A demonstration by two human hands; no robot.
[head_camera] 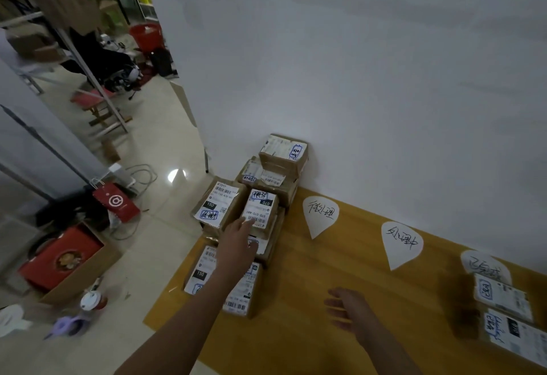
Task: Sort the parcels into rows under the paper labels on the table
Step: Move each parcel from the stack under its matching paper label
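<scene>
Parcel [260, 209] marked 070 sits atop the pile at the table's [340, 274] left end, just ahead of my left hand [236, 244], whose spread fingers [247, 222] touch its near edge, while my right hand [350, 306] hovers open, well apart.

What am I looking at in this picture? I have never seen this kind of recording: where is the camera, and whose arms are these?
The camera sits on a person's head, looking down at their own bare arms; there is no machine. The left hand reaches to a pile of cardboard parcels at the table's left end, its fingers touching the shipping label of one marked 070. It is not clearly gripping yet. The right hand hovers open and empty over the yellow table. Three handwritten paper labels lie along the wall; two parcels already sit under the rightmost one.
</scene>
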